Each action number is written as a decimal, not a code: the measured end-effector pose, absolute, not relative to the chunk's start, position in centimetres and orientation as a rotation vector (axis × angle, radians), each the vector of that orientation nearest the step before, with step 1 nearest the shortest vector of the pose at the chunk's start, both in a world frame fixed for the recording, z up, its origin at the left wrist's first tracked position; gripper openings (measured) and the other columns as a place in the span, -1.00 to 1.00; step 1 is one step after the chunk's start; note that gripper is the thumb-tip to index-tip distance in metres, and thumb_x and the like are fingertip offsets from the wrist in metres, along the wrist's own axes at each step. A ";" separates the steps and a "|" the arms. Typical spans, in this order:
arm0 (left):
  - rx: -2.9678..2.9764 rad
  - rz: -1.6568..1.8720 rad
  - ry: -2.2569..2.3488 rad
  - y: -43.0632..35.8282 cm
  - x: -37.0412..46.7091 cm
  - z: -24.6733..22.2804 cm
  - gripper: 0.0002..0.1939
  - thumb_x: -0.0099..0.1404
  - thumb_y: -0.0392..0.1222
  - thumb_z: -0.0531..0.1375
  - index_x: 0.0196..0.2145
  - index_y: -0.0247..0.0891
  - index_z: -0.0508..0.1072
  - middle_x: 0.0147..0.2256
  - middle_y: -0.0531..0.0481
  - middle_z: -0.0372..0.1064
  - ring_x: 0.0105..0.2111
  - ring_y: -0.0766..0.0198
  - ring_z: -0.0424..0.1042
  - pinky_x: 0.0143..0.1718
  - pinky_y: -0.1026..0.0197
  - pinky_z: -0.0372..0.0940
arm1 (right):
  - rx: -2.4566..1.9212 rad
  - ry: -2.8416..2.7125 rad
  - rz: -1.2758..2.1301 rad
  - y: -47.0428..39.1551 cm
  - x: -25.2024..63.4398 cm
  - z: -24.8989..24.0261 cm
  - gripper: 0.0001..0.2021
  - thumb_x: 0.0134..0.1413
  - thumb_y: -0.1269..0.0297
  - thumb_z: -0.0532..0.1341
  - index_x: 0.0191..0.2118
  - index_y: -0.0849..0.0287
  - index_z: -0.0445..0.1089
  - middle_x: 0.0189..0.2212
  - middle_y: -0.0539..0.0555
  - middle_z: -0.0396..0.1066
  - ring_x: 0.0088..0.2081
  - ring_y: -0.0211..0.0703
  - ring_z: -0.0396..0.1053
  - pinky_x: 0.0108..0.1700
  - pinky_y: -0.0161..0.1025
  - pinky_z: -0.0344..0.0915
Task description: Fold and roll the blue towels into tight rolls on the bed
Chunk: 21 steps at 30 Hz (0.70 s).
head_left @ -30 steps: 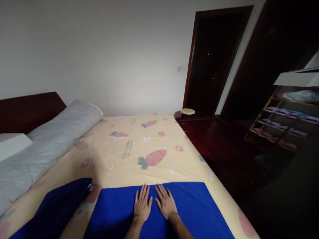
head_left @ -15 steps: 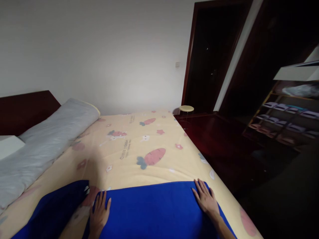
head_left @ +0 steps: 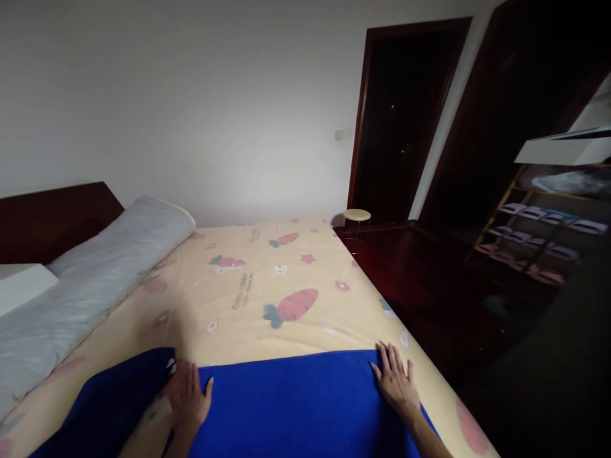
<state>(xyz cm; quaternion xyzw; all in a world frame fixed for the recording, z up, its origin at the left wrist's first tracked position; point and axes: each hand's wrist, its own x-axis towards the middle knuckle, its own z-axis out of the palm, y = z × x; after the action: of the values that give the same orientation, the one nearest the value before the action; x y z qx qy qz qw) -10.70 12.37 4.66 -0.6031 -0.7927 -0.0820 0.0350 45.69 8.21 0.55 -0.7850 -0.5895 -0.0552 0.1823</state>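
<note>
A blue cloth (head_left: pixel 291 401) lies spread flat on the bed, its near part cut off by the bottom of the view. At its far left corner, my left hand (head_left: pixel 191 395) rests with the fingers stretched forward and the thumb apart. My right hand (head_left: pixel 395 380) lies flat on the far right corner, fingers spread. A second dark blue piece of cloth (head_left: pixel 109 397), with a small white tag (head_left: pixel 170 363) at its tip, is left of my left hand. Whether the two blue pieces are joined cannot be seen.
Under the cloth is a cream bedsheet (head_left: pixel 305 331) with carrot prints. A long grey pillow (head_left: pixel 128 254) lies along the dark headboard (head_left: pixel 62 207), beside a white box (head_left: pixel 23 286). Right of the bed stand a round stool (head_left: pixel 357 215) and a shoe rack (head_left: pixel 539 222).
My left hand has turned a little at the cloth's corner. My right hand has stayed on the right corner. The view has tilted slightly upward.
</note>
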 end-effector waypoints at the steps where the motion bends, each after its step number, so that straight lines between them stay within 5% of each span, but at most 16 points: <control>1: -1.838 -0.262 -2.415 11.7 -8.5 4.6 -0.32 0.37 0.04 -0.20 0.37 -0.26 -0.09 0.37 -0.21 -0.06 0.38 -0.10 -0.16 0.33 -0.34 -0.17 | -2.160 -1.672 -0.180 7.9 43.5 0.9 -0.22 0.21 -0.17 -0.28 0.35 0.26 0.06 0.32 0.32 0.05 0.37 0.23 -0.11 0.34 0.28 -0.26; 4: -2.178 -0.226 -2.192 8.6 0.7 3.1 -0.38 0.38 -0.03 -0.24 0.36 -0.11 -0.10 0.37 -0.04 -0.11 0.38 0.05 -0.18 0.37 -0.18 -0.13 | -1.964 -1.822 -0.011 6.0 34.8 1.3 -0.37 0.28 -0.09 -0.24 0.39 -0.02 -0.07 0.34 0.08 0.02 0.36 0.07 -0.06 0.35 0.22 -0.14; 9: -2.666 -0.187 -2.009 3.0 11.8 -1.4 -0.40 0.38 -0.03 -0.27 0.35 0.05 -0.30 0.38 0.17 -0.25 0.37 0.19 -0.19 0.38 -0.09 -0.04 | -1.695 -2.146 0.371 2.4 25.6 0.8 -0.48 0.35 0.04 -0.18 0.37 -0.10 -0.10 0.37 -0.03 -0.15 0.37 0.04 -0.11 0.33 0.18 -0.01; 14: -2.408 -0.212 -2.249 0.9 7.8 -1.9 -0.39 0.35 0.08 -0.24 0.33 0.18 -0.25 0.36 0.21 -0.18 0.36 0.23 -0.17 0.35 -0.05 -0.01 | -1.884 -2.038 0.287 0.1 30.3 1.2 -0.43 0.30 -0.11 -0.10 0.36 -0.16 -0.06 0.35 -0.07 -0.09 0.36 0.05 -0.07 0.32 0.18 0.02; 21: -1.795 -0.383 -2.565 -1.3 -3.8 -0.6 -0.35 0.39 0.05 -0.29 0.37 -0.20 -0.11 0.39 -0.10 -0.13 0.36 0.07 -0.06 0.33 -0.25 -0.09 | -2.202 -1.781 -0.087 -4.4 40.8 -0.9 -0.32 0.25 -0.14 -0.21 0.34 0.12 0.09 0.37 0.14 -0.04 0.37 0.13 -0.09 0.30 0.25 -0.05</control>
<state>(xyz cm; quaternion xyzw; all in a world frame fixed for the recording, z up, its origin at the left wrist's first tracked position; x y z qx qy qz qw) -3.80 -1.25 -0.63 -0.5690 -0.8133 -0.1214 -0.0062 40.77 -4.36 -0.94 -0.7679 -0.6212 -0.0303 0.1534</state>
